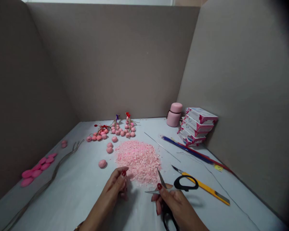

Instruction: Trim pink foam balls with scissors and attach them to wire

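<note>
My right hand (174, 202) grips a pair of black-handled scissors (186, 183) around the pivot, its blades apart and aimed left. Just beyond lies a heap of pink shredded bits (139, 159). At the near left edge of that heap is my left hand (115, 185), fingers curled in with thumb against index finger; whatever may be inside them is hidden. A pink ball (102, 163) rests on the white table to the left, with more pink balls (109, 147) behind it. Right of the scissors lies a yellow-handled craft knife (205, 187).
Tied bunches of pink balls (128, 128) lie at the back. Pink flat discs (36, 171) and long dry stems (54, 175) are at left. A thin metal rod (162, 147), blue and red sticks (190, 150), stacked boxes (197, 126) and a pink flask (174, 115) stand or lie right.
</note>
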The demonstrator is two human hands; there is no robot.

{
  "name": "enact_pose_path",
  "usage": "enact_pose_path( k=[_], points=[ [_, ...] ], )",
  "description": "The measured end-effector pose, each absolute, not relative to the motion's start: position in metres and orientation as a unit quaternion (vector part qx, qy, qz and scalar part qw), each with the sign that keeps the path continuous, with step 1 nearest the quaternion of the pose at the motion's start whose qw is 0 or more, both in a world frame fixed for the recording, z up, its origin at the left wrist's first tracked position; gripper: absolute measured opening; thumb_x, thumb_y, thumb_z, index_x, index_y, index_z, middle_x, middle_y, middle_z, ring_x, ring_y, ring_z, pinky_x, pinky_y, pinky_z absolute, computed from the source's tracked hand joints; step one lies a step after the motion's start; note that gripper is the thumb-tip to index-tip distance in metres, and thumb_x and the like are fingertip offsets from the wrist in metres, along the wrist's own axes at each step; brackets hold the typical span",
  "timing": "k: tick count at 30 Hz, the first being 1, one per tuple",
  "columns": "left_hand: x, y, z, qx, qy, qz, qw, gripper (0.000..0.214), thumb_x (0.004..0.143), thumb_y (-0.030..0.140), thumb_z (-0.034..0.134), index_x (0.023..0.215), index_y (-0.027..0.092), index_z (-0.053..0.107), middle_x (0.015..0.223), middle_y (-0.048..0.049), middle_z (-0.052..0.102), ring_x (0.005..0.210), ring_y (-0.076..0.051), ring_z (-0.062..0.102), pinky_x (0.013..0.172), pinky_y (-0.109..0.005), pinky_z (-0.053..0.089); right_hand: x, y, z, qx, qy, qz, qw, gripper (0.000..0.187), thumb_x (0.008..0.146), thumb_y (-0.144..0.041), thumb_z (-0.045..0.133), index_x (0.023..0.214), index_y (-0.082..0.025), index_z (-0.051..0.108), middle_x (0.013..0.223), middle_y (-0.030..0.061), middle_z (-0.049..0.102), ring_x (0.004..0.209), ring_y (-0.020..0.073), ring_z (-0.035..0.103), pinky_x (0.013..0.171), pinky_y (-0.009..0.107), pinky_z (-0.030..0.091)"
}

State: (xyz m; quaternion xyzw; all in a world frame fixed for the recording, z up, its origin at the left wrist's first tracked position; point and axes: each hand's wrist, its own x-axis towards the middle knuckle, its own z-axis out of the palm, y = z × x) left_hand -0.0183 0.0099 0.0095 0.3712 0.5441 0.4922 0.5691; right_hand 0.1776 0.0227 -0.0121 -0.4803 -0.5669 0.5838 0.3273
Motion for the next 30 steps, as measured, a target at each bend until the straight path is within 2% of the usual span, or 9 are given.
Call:
enact_pose_path(
  k=[1, 3, 5, 8, 11, 14, 16, 18, 30],
  points=[
    [-0.017, 0.008, 0.012, 0.337, 0.513, 0.504, 0.608, 0.042, 0.076, 0.045, 0.06, 0.108, 0.018, 0.054, 0.075, 0.0012, 0.059, 0.075, -0.013, 0.059, 0.069, -0.024, 0.047, 0.178, 0.023, -0.012, -0.483, -0.57, 0.58, 0.325, 0.065, 0.078, -0.073, 0.037, 0.07, -0.015, 0.063, 0.052, 0.0009, 0.056, 0.051, 0.0131, 0.046, 0.057, 0.026, 0.033],
    [-0.015, 0.006, 0.016, 0.3, 0.458, 0.503, 0.669, 0.043, 0.073, 0.035, 0.068, 0.11, 0.017, 0.055, 0.096, -0.0045, 0.064, 0.102, -0.017, 0.058, 0.091, -0.026, 0.041, 0.178, 0.022, -0.011, -0.488, -0.581, 0.568, 0.319, 0.064, 0.078, -0.073, 0.036, 0.064, -0.016, 0.062, 0.054, 0.0018, 0.056, 0.052, 0.0137, 0.046, 0.055, 0.026, 0.032],
    [-0.014, 0.004, 0.015, 0.303, 0.44, 0.484, 0.693, 0.044, 0.074, 0.033, 0.069, 0.112, 0.017, 0.055, 0.104, -0.0066, 0.065, 0.109, -0.017, 0.056, 0.097, -0.026, 0.038, 0.179, 0.021, -0.008, -0.494, -0.591, 0.551, 0.321, 0.064, 0.079, -0.072, 0.035, 0.058, -0.017, 0.06, 0.056, 0.003, 0.057, 0.055, 0.0146, 0.047, 0.056, 0.026, 0.033],
    [-0.014, 0.005, 0.008, 0.341, 0.432, 0.473, 0.688, 0.044, 0.075, 0.039, 0.068, 0.112, 0.019, 0.055, 0.102, -0.0062, 0.066, 0.093, -0.015, 0.063, 0.08, -0.025, 0.047, 0.181, 0.019, -0.004, -0.504, -0.587, 0.53, 0.347, 0.062, 0.079, -0.071, 0.035, 0.059, -0.018, 0.059, 0.058, 0.0031, 0.058, 0.055, 0.015, 0.047, 0.055, 0.026, 0.034],
    [-0.017, 0.007, 0.0, 0.427, 0.416, 0.442, 0.671, 0.037, 0.071, 0.043, 0.07, 0.097, 0.02, 0.058, 0.089, -0.0036, 0.068, 0.066, -0.012, 0.063, 0.056, -0.021, 0.047, 0.182, 0.017, -0.002, -0.513, -0.569, 0.524, 0.373, 0.059, 0.079, -0.071, 0.037, 0.067, -0.018, 0.06, 0.055, 0.0013, 0.055, 0.052, 0.014, 0.045, 0.053, 0.025, 0.033],
    [-0.019, 0.007, -0.004, 0.619, 0.476, 0.418, 0.464, 0.024, 0.073, 0.038, 0.069, 0.087, 0.02, 0.062, 0.075, -0.0014, 0.066, 0.062, -0.014, 0.059, 0.058, -0.025, 0.046, 0.183, 0.018, -0.004, -0.516, -0.569, 0.519, 0.375, 0.06, 0.08, -0.071, 0.036, 0.057, -0.019, 0.055, 0.057, 0.0023, 0.055, 0.051, 0.0133, 0.044, 0.048, 0.024, 0.033],
    [-0.018, 0.005, -0.005, 0.719, 0.488, 0.409, 0.277, 0.02, 0.076, 0.033, 0.067, 0.09, 0.02, 0.062, 0.07, -0.0012, 0.064, 0.065, -0.016, 0.058, 0.062, -0.028, 0.046, 0.184, 0.018, -0.006, -0.52, -0.577, 0.513, 0.365, 0.062, 0.081, -0.07, 0.034, 0.052, -0.019, 0.053, 0.057, 0.0033, 0.055, 0.05, 0.0132, 0.044, 0.046, 0.024, 0.032],
    [-0.018, 0.003, -0.006, 0.761, 0.48, 0.393, 0.19, 0.021, 0.079, 0.033, 0.064, 0.095, 0.02, 0.06, 0.071, -0.0019, 0.065, 0.066, -0.016, 0.059, 0.061, -0.027, 0.047, 0.185, 0.019, -0.006, -0.526, -0.583, 0.505, 0.359, 0.063, 0.08, -0.071, 0.033, 0.053, -0.019, 0.054, 0.056, 0.0033, 0.055, 0.049, 0.0136, 0.045, 0.044, 0.024, 0.033],
    [-0.011, 0.002, -0.002, 0.78, 0.511, 0.329, 0.152, 0.022, 0.079, 0.032, 0.064, 0.092, 0.014, 0.059, 0.072, -0.0046, 0.066, 0.064, -0.017, 0.063, 0.057, -0.027, 0.05, 0.184, 0.015, -0.007, -0.502, -0.595, 0.509, 0.366, 0.055, 0.082, -0.067, 0.037, 0.061, -0.019, 0.056, 0.059, 0.0039, 0.057, 0.059, 0.0168, 0.053, 0.054, 0.026, 0.039]
  ],
)
